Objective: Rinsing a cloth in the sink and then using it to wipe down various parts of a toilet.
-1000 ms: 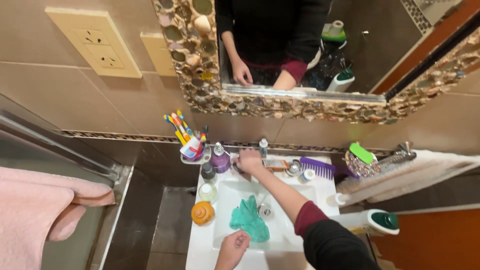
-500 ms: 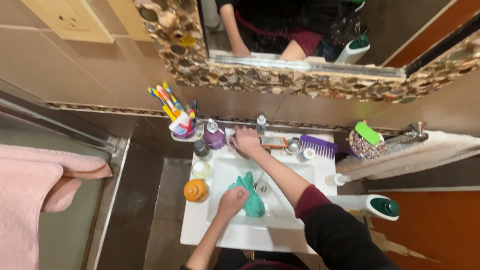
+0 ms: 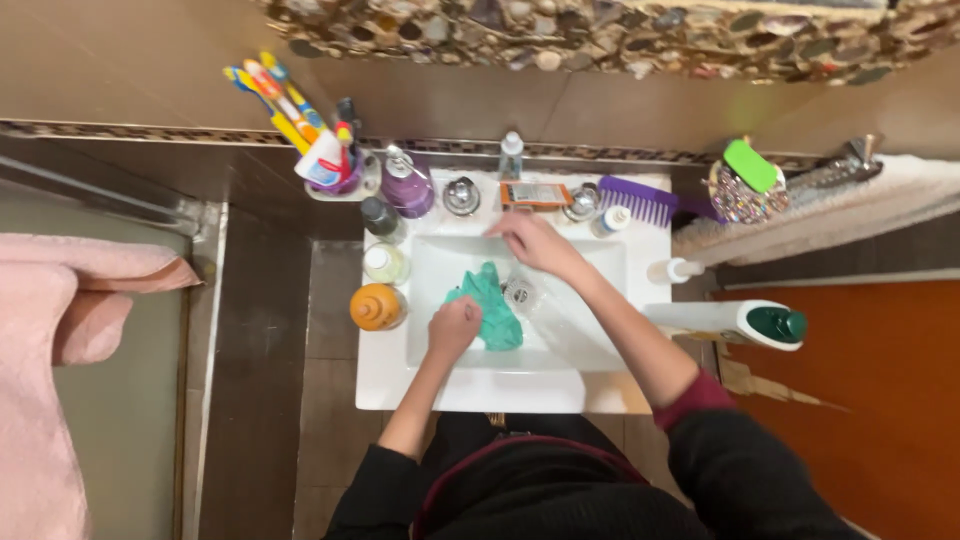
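Under my left hand [image 3: 455, 327] sits a crumpled green cloth [image 3: 490, 308], down in the white square sink [image 3: 520, 385]. My left fingers are curled tight and hold the edge of the cloth. Most of the cloth pokes out to the right of my knuckles, and its far end reaches up near my other hand.

My right hand [image 3: 535, 243] is above the cloth, at the back of the sink bowl. Its fingers are loose and a little spread, and they point to the left. I cannot tell if they are holding anything. Just past my right fingertips is a round silver tap knob [image 3: 461, 195]. Right behind my right hand lies a flat orange and white packet [image 3: 535, 193], and to the right of it lies a purple plastic comb [image 3: 640, 200].

Left of my left fingers stand three bottles in a row on the sink edge: an orange one [image 3: 376, 306] closest, then a pale clear one [image 3: 384, 263], then a dark one [image 3: 378, 214]. Farther back is a round purple soap bottle [image 3: 408, 185], and a cup full of bright toothbrushes [image 3: 300, 120]. Far to the left of my hands hangs a soft pink towel [image 3: 45, 340].
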